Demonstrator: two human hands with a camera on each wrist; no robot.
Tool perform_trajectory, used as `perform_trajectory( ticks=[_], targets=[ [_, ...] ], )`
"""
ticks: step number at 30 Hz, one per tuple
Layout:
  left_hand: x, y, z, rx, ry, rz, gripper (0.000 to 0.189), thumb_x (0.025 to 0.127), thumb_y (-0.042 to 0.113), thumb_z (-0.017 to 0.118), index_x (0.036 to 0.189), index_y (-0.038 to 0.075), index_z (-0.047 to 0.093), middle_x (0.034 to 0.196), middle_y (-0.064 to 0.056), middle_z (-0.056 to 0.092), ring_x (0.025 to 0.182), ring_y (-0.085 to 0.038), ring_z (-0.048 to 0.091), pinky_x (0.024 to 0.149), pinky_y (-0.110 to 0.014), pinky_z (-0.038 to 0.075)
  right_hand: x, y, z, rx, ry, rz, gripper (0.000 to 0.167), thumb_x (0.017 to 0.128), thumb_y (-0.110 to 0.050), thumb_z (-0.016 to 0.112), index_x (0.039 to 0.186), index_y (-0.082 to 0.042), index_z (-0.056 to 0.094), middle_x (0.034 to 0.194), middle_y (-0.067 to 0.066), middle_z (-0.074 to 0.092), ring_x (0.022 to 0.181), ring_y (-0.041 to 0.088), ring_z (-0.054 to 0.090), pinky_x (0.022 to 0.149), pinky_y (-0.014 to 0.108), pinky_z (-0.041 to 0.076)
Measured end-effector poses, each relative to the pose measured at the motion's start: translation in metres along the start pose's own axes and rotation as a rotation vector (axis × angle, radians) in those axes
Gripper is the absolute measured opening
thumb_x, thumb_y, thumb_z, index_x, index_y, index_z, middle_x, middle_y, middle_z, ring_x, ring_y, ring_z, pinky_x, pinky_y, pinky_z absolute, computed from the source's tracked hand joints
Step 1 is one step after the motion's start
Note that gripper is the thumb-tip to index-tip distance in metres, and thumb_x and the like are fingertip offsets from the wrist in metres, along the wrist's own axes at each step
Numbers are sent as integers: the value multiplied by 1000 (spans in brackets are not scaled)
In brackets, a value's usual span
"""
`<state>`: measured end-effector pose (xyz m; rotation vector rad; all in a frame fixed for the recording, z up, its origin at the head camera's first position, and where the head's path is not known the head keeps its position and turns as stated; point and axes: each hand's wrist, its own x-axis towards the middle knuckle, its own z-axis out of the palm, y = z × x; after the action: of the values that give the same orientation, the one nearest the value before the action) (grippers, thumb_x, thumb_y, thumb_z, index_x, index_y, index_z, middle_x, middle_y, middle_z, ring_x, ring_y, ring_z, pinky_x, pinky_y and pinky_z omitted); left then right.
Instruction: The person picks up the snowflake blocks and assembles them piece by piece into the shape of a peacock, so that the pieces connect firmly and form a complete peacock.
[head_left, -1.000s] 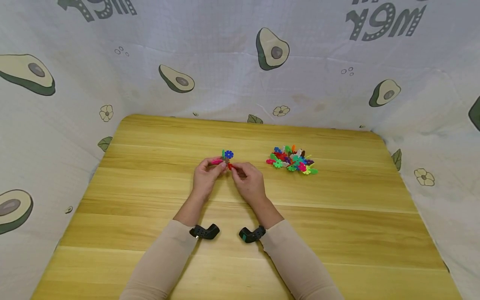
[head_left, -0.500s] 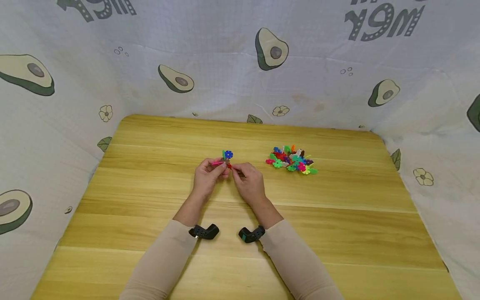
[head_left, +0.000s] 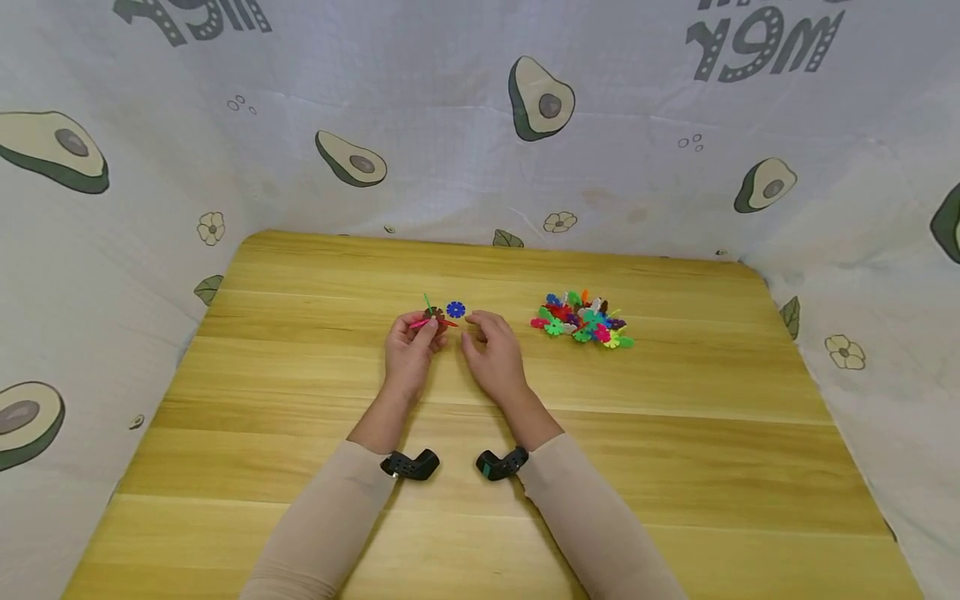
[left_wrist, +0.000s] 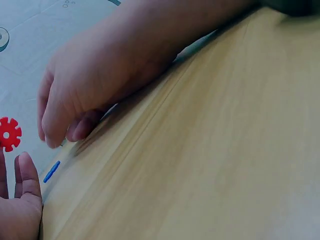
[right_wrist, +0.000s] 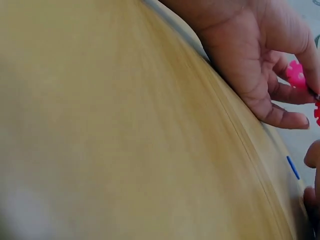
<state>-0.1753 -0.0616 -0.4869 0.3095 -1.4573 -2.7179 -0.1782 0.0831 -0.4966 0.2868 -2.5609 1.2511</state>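
Note:
In the head view my left hand [head_left: 409,354] pinches a small cluster of joined plastic snowflake discs between thumb and fingers. A brown disc [head_left: 433,313] forms its middle, with a pink disc [head_left: 417,323], a red disc [head_left: 449,323] and a green disc [head_left: 427,300] sticking out. The red disc [left_wrist: 7,135] shows its notched face in the left wrist view. On the table between the hands lies a loose blue disc [head_left: 455,310]. My right hand [head_left: 495,358] hovers just right of it, fingers loosely bent, holding nothing.
To the right, a pile of multicoloured snowflake discs [head_left: 581,319] lies on the wooden table [head_left: 675,467]. A white cloth printed with avocados [head_left: 450,100] hangs behind and along both sides. Black straps with cameras sit on both wrists.
My right hand has let go of the red disc and moved slightly up, apart from the cluster. My left hand has turned the cluster and shifted it left, leaving the blue disc in plain sight.

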Motion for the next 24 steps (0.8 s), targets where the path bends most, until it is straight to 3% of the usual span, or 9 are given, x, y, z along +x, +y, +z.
perform_trajectory(
  ticks=[2, 4, 9, 12, 16, 19, 21, 24],
  targets=[
    [1, 1, -1, -17, 3, 0, 15, 100, -3, 57, 103, 11, 54, 100, 0, 66, 84, -10, 71, 73, -21, 61, 6, -1, 3, -120, -53, 36, 31, 96, -16, 70, 125, -6, 70, 138, 14, 63, 121, 32, 64, 103, 46, 55],
    [1, 1, -2, -19, -1, 0, 15, 101, -3, 56, 104, 11, 52, 104, -4, 67, 84, -11, 72, 73, -21, 62, 12, -3, 5, -269, -117, 44, 35, 99, -22, 66, 133, -11, 67, 148, 10, 58, 126, 33, 60, 101, 48, 56],
    [2, 2, -3, -50, -19, -14, 16, 103, -5, 51, 105, 10, 45, 118, -20, 68, 86, -14, 75, 78, -24, 64, 21, -8, 12, -539, -242, 18, 40, 107, -33, 49, 145, -26, 58, 159, -3, 48, 118, 28, 58, 78, 44, 61],
    [2, 2, -3, -80, -23, -28, 19, 103, -5, 49, 109, 11, 42, 119, -21, 68, 88, -15, 76, 81, -25, 64, 21, -9, 14, -544, -213, 10, 36, 106, -34, 53, 140, -26, 63, 150, -5, 58, 112, 25, 59, 76, 40, 61],
    [3, 4, -3, -89, -35, -36, 31, 103, -7, 47, 130, 9, 41, 114, -9, 65, 91, -15, 75, 85, -25, 63, 19, -8, 13, -500, -127, -28, 29, 101, -32, 65, 127, -22, 72, 132, -2, 70, 106, 24, 62, 76, 38, 61],
    [2, 5, -4, -93, -39, -39, 43, 102, -10, 45, 142, 4, 38, 113, -7, 61, 96, -15, 73, 88, -25, 62, 17, -7, 13, -483, -101, -59, 28, 101, -30, 65, 125, -18, 73, 125, 2, 74, 102, 26, 64, 78, 39, 61],
    [2, 5, -4, -97, -32, -44, 42, 100, -12, 47, 140, 1, 41, 111, -6, 62, 98, -14, 72, 87, -25, 62, 15, -6, 12, -453, -88, -54, 27, 103, -27, 62, 126, -15, 72, 122, 5, 75, 99, 28, 66, 80, 40, 61],
    [2, 5, -4, -103, -16, -51, 32, 97, -14, 52, 124, 1, 52, 107, -4, 63, 95, -13, 73, 85, -25, 63, 11, -4, 9, -356, -39, -9, 26, 104, -18, 59, 126, -9, 71, 114, 9, 77, 96, 28, 71, 82, 40, 62]
  ],
)
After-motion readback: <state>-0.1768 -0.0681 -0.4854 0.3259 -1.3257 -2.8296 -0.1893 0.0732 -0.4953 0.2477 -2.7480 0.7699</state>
